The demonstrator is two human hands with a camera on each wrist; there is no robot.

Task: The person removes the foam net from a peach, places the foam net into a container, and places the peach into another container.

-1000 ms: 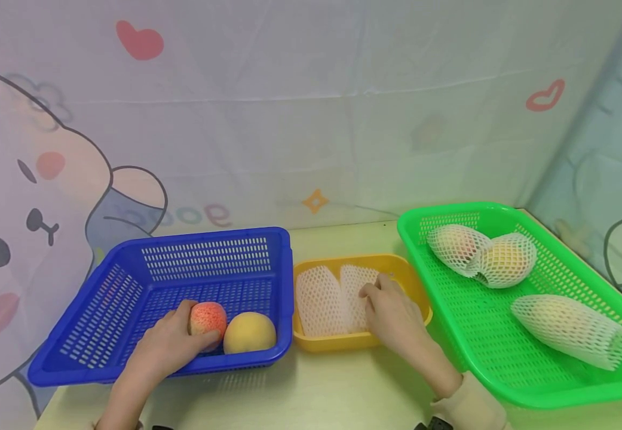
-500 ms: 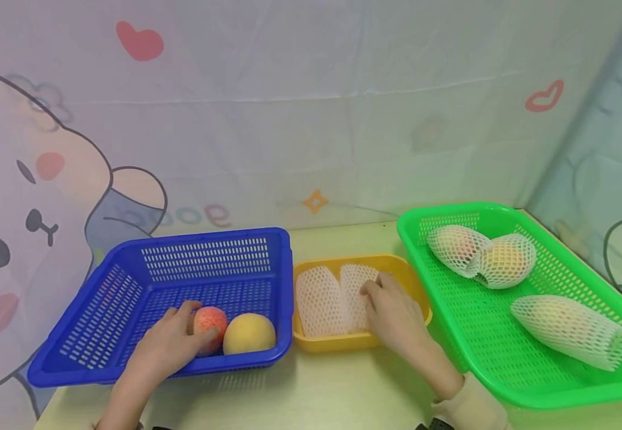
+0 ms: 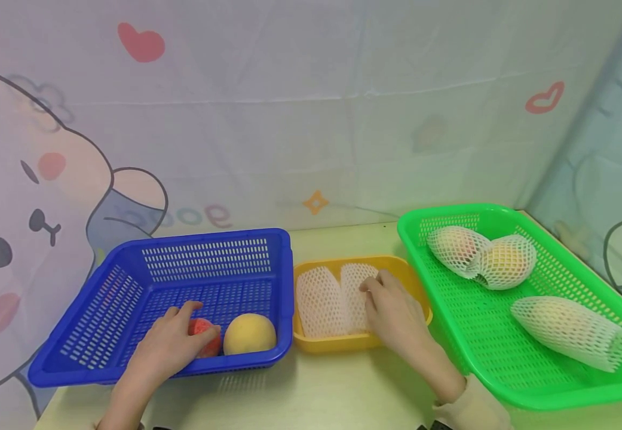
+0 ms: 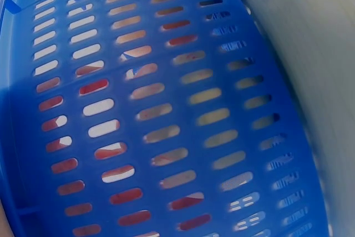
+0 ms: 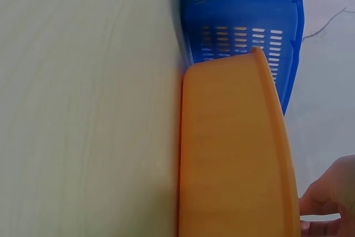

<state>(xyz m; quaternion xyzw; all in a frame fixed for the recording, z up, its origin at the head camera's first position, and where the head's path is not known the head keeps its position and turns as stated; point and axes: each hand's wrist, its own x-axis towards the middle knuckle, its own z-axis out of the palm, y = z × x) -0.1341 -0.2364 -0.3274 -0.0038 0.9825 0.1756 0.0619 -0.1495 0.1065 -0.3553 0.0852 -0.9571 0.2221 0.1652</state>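
In the head view my left hand point(image 3: 165, 345) reaches into the blue basket point(image 3: 208, 236) and holds a red peach point(image 3: 211, 347), thumb on the near side and fingers behind it. Most of the peach is covered by the hand. A yellow round fruit point(image 3: 250, 334) sits just right of it. My right hand point(image 3: 397, 313) is over the small yellow tray point(image 3: 332, 343), its bent fingers pinching the right-hand white foam net point(image 3: 355, 304). Another foam net point(image 3: 318, 301) lies to its left. In the right wrist view, the tray's wall point(image 5: 233, 148) hides the fingertips.
A large green basket point(image 3: 450, 334) stands at the right, holding two netted fruits point(image 3: 456, 248) at its back and a netted fruit point(image 3: 569, 331) nearer. Behind everything hangs a printed cloth point(image 3: 289, 119). The blue basket's slotted side point(image 4: 166, 98) fills the left wrist view.
The peach has turned and sunk lower under my left hand, now showing a redder side. My left fingers have shifted slightly. The right hand stays almost still on the net.
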